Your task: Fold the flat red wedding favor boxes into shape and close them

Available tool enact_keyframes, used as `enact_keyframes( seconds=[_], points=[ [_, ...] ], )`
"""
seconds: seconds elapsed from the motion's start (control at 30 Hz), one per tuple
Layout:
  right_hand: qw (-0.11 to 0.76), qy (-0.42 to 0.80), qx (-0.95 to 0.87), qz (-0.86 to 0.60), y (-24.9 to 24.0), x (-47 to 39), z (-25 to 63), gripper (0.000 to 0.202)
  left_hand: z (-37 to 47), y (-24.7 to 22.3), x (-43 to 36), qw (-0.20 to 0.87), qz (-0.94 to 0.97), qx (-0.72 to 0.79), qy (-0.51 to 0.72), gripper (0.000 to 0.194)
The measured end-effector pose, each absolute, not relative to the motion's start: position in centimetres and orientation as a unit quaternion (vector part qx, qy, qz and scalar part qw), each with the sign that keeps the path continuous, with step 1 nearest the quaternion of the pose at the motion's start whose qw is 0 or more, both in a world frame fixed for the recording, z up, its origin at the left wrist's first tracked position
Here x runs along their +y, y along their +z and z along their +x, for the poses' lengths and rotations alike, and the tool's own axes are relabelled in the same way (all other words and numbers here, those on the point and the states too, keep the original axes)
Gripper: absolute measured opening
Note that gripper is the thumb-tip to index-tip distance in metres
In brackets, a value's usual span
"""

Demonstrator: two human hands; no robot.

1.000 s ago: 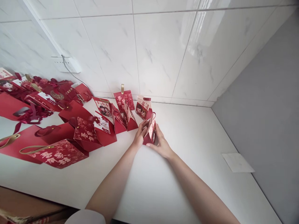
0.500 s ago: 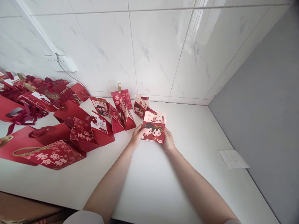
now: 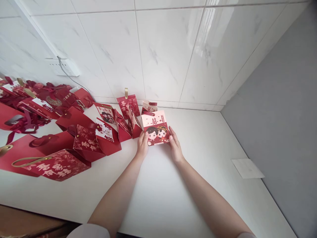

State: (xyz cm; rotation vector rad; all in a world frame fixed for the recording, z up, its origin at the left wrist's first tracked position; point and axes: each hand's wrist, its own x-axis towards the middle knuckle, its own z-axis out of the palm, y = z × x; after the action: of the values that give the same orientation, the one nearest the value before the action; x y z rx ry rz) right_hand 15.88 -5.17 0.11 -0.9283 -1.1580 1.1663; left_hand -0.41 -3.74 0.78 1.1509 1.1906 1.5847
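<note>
The couple-print gift box (image 3: 156, 135), 囍 reading red on its pale flap (image 3: 160, 117), sits clasped between fingers of the left hand (image 3: 142, 145) and right hand (image 3: 176, 147), near the back of the white worktop (image 3: 198, 172); leftward, a gold-strapped gift box (image 3: 132, 104) shows 吾, 家 and 有.

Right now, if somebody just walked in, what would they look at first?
Probably the red and cream box with two cartoon figures on it, in the middle, between the fingers of the left hand and the right hand. Next might come the crowd of red bags and boxes across the left side of the white counter. Behind them, a grey cable hangs from the white socket on the wall.
</note>
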Motion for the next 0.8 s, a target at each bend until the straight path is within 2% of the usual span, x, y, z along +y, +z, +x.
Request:
enact_keyframes(
  seconds=[0.13, 0.33, 0.53, 0.6, 0.7, 0.8],
  points=[
    [0.557, 0.503, -0.532, -0.392, -0.1, -4.8, 15.8, 0.046, -0.5, 1.2, -3.7, 0.436, 0.42, 0.492, 0.626, 0.05],
    [0.554, 0.504, -0.525, -0.404, -0.2, -4.8, 15.8, 0.047, -0.6, 1.8, -3.7, 0.467, 0.422, 0.458, 0.627, 0.047],
    [0.549, 0.543, -0.544, -0.328, 0.7, -5.6, 15.9, 0.06, -1.2, 0.6, -3.6, 0.574, 0.396, 0.404, 0.592, 0.078],
    [0.553, 0.546, -0.536, -0.328, 0.8, -5.7, 15.8, 0.057, -1.4, 0.3, -3.7, 0.599, 0.426, 0.387, 0.557, 0.082],
    [0.546, 0.567, -0.511, -0.345, 0.6, -5.7, 15.8, 0.042, -1.4, 0.3, -4.0, 0.615, 0.486, 0.362, 0.504, 0.078],
    [0.542, 0.577, -0.497, -0.355, 0.5, -5.6, 15.7, 0.043, -1.4, 0.6, -4.1, 0.608, 0.506, 0.372, 0.486, 0.073]
  ],
)
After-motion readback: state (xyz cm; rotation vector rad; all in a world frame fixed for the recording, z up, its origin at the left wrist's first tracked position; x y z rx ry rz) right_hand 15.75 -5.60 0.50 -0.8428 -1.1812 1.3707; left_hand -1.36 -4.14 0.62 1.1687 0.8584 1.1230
